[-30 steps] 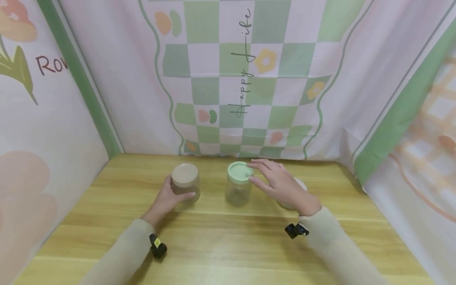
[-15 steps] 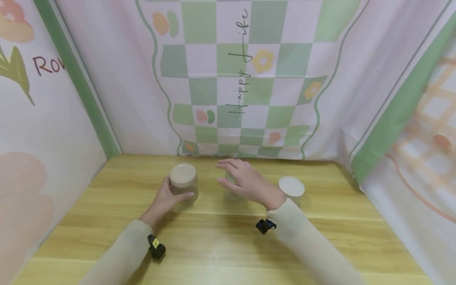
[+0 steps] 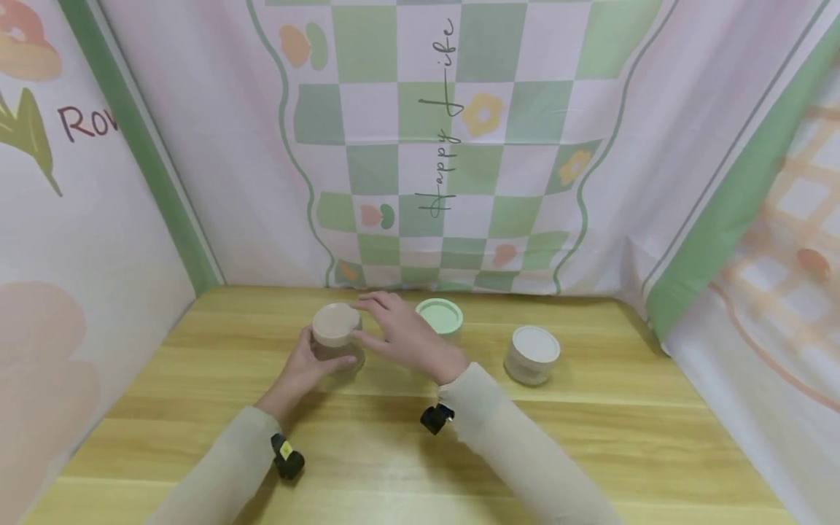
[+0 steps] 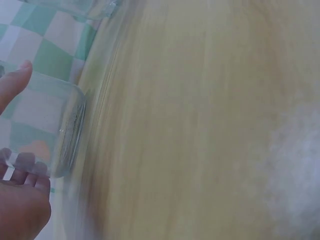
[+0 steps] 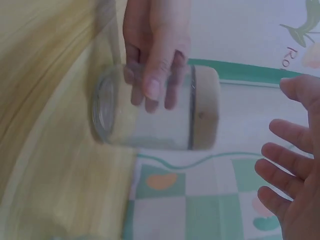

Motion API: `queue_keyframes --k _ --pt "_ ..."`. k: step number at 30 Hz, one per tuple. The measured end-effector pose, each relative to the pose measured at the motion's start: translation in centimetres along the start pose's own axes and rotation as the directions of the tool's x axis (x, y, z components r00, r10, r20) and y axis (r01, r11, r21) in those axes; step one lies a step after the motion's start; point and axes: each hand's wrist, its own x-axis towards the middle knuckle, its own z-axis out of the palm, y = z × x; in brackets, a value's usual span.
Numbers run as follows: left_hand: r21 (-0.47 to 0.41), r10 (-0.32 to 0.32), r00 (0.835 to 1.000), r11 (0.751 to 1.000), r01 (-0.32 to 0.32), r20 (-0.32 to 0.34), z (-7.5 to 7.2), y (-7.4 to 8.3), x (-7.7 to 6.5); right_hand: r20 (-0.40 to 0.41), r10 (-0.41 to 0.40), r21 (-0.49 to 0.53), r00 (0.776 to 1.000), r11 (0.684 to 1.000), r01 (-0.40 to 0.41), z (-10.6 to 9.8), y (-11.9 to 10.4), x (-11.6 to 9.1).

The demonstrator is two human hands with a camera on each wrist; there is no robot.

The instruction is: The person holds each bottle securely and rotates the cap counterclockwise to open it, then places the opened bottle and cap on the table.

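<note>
At the left of the row stands a clear glass jar [image 3: 348, 361] with a beige lid [image 3: 337, 323]. My left hand [image 3: 302, 375] grips its body from the near left side, thumb across the front. The right wrist view shows the jar's see-through wall [image 5: 170, 127], with the left hand's fingers around it. My right hand [image 3: 410, 339] hovers at the right of the beige lid, fingers apart and extended. In the right wrist view a gap lies between the right fingertips [image 5: 267, 165] and the lid. The left wrist view shows the jar's glass base [image 4: 70, 132].
A jar with a light green lid [image 3: 440, 316] stands in the middle, partly hidden behind my right hand. Farther right is a jar with a white lid [image 3: 534, 344]. All stand on a wooden table [image 3: 380, 452] before a patterned curtain [image 3: 426, 168].
My right hand has moved left, from beside the green-lidded jar, across it, to the beige lid. The white-lidded jar has come into full view. The left hand keeps its grip.
</note>
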Motion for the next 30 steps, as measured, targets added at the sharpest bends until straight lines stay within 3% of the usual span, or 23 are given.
queue_keyframes --k 8,15,20,30 --pt "-0.022 0.029 0.999 0.999 -0.029 0.032 -0.2 -0.1 -0.3 0.043 0.097 0.006 0.994 0.995 -0.097 2.1 -0.9 1.8" --pt "-0.019 0.03 0.999 0.999 -0.029 0.045 -0.3 -0.2 -0.2 -0.021 0.154 0.001 0.988 0.988 -0.154 4.0 -0.9 2.8" --pt "0.007 0.016 0.999 1.0 -0.016 0.028 -0.2 -0.1 -0.1 -0.041 0.241 0.018 0.97 0.971 -0.24 5.0 -1.2 3.2" --pt "0.007 0.014 1.0 1.0 -0.014 0.012 -0.1 0.0 0.0 -0.086 0.32 -0.065 0.944 0.943 -0.326 6.2 -1.8 4.2"
